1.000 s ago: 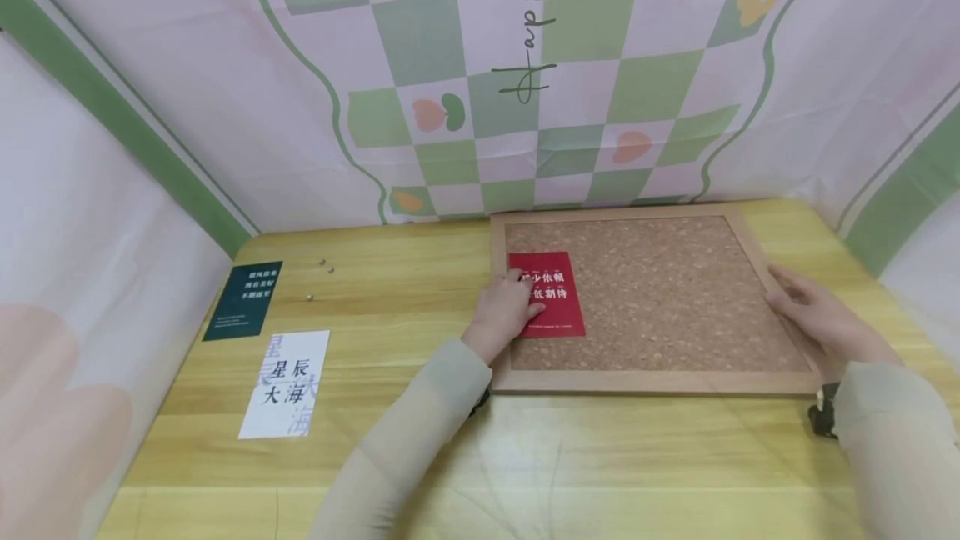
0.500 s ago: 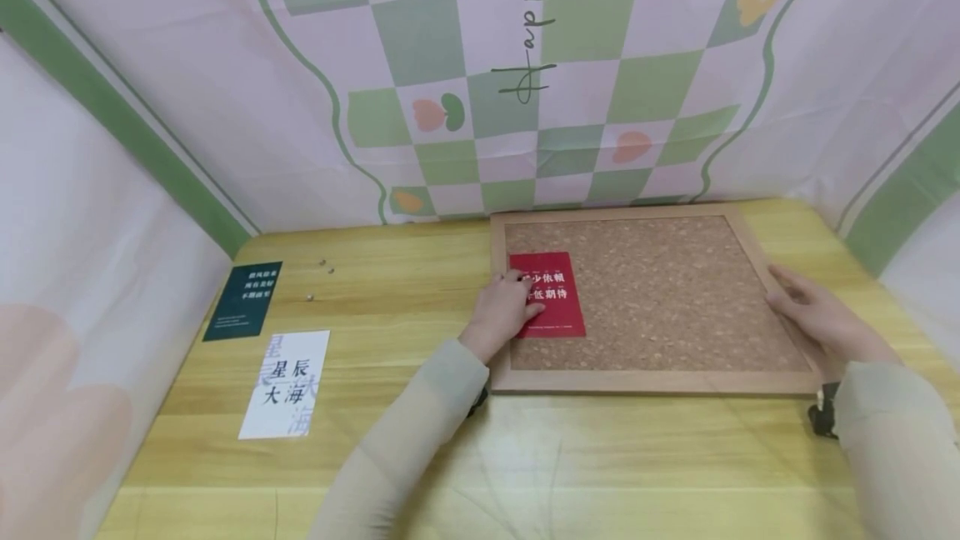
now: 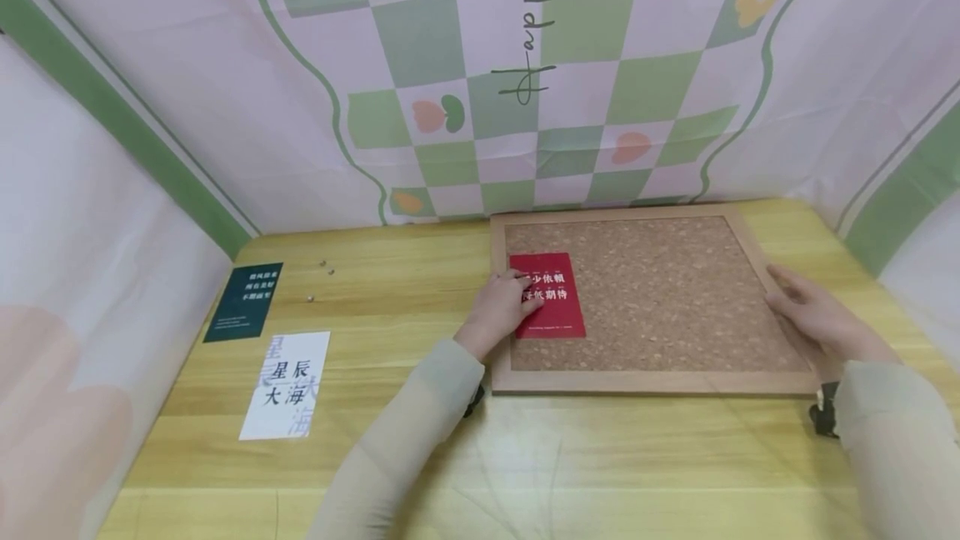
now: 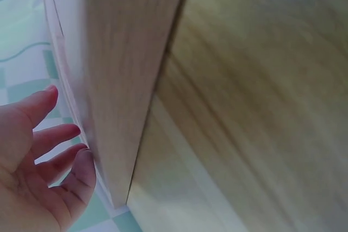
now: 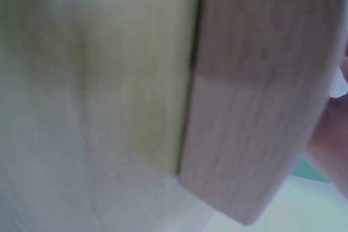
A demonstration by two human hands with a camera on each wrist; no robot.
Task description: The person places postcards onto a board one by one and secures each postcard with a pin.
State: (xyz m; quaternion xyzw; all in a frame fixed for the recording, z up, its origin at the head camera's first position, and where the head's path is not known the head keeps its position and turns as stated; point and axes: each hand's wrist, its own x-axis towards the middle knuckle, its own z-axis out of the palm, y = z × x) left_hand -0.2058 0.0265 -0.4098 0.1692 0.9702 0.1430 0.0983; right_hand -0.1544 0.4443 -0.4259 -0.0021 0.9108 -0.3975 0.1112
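Note:
In the head view, a red card (image 3: 558, 310) with white writing lies at the left side of a wood-framed cork board (image 3: 660, 290). My left hand (image 3: 493, 309) reaches over the frame's left side, its fingertips on the card's left part, covering some of the writing. The left wrist view shows that hand (image 4: 43, 172) with loosely bent, spread fingers beside the frame's edge (image 4: 125, 69). On the board's right side my right hand (image 3: 828, 319) holds the frame, thumb on top and fingers along the outer edge. Only a bit of it shows behind the frame in the right wrist view.
To the left on the wooden table (image 3: 405, 290) lie a dark green card (image 3: 242, 302) and a white card (image 3: 285, 386) with black characters. Several small metallic pieces (image 3: 311, 298) lie near them. A patterned cloth (image 3: 510, 165) rises right behind the board.
My left hand and forearm have shifted slightly left and toward me, uncovering a little more of the card's writing. The card, the board and my right hand stay put.

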